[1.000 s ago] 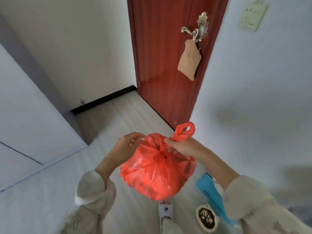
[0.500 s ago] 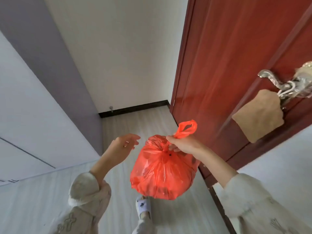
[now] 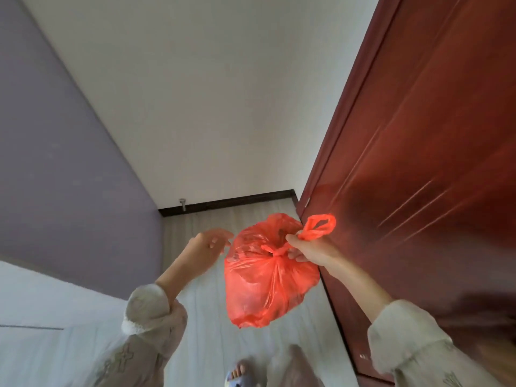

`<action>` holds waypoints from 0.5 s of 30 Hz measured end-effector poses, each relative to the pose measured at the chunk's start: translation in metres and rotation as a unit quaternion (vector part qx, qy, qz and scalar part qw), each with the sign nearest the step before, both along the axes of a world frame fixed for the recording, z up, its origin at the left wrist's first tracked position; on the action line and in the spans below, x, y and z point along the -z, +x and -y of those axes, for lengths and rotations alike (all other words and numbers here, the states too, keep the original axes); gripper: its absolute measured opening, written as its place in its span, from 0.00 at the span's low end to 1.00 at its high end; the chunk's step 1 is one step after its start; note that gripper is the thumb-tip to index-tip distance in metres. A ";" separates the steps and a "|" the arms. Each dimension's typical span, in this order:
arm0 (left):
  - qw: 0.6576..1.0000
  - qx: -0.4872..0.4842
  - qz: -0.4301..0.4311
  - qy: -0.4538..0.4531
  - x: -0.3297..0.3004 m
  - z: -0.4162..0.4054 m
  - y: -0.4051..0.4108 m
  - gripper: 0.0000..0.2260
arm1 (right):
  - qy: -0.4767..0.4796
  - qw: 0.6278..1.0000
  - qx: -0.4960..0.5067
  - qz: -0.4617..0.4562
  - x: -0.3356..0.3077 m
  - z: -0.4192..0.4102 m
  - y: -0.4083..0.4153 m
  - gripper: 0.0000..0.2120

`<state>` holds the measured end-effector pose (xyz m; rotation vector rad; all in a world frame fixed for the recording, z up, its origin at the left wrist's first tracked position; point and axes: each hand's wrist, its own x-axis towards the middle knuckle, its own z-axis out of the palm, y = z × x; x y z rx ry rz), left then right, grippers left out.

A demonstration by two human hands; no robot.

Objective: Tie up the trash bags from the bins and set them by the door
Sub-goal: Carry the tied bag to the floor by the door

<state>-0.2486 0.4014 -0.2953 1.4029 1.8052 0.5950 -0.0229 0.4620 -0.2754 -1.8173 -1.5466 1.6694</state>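
The right hand is pinching one knotted red bag at its neck, fingers curled round the twisted plastic, so the bag is hanging in the air below the grip with one handle loop sticking up just above it. The left hand is hovering just left of the grip with fingers loosely spread, holding nothing and apart from the bag. One dark red door is standing just right of the grip, and one slippered foot is showing on the floor well below it.
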 end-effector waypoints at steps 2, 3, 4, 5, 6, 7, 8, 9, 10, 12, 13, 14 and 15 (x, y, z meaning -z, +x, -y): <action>1.000 -0.016 0.012 -0.011 0.008 -0.041 -0.002 0.15 | -0.010 1.000 0.012 -0.008 0.007 -0.048 -0.006 0.12; 0.999 -0.024 0.018 -0.018 0.013 -0.061 -0.002 0.15 | -0.017 1.000 0.015 -0.011 0.012 -0.073 -0.009 0.12; 0.999 -0.031 0.025 -0.025 0.020 -0.081 -0.003 0.15 | -0.024 1.000 0.014 -0.011 0.019 -0.098 -0.011 0.12; 0.998 -0.037 0.030 -0.032 0.028 -0.102 -0.003 0.14 | -0.031 0.999 0.009 -0.005 0.027 -0.124 -0.014 0.12; 0.998 -0.044 0.033 -0.040 0.037 -0.122 -0.003 0.13 | -0.036 0.999 0.002 0.000 0.039 -0.150 -0.016 0.12; 0.997 -0.052 0.035 -0.048 0.046 -0.142 -0.004 0.12 | -0.045 0.999 -0.006 0.007 0.050 -0.174 -0.019 0.12; 0.995 -0.067 0.038 -0.055 0.056 -0.161 -0.005 0.11 | -0.055 0.998 -0.015 0.014 0.062 -0.198 -0.022 0.12; 0.993 -0.086 0.042 -0.062 0.066 -0.181 -0.005 0.11 | -0.066 0.997 -0.024 0.022 0.074 -0.222 -0.025 0.12; 0.991 -0.103 0.046 -0.068 0.076 -0.200 -0.006 0.11 | -0.078 0.996 -0.030 0.031 0.089 -0.245 -0.026 0.12; 0.986 -0.130 0.055 -0.087 0.100 -0.236 -0.009 0.10 | -0.093 0.994 -0.030 0.056 0.119 -0.287 -0.030 0.11; 0.984 -0.140 0.060 -0.097 0.111 -0.253 -0.010 0.10 | -0.100 0.992 -0.026 0.069 0.133 -0.305 -0.031 0.10; 0.981 -0.151 0.065 -0.106 0.125 -0.269 -0.012 0.10 | -0.107 0.991 -0.016 0.078 0.150 -0.323 -0.033 0.11; 0.978 -0.159 0.071 -0.112 0.138 -0.286 -0.013 0.10 | -0.121 0.989 -0.010 0.084 0.165 -0.341 -0.036 0.14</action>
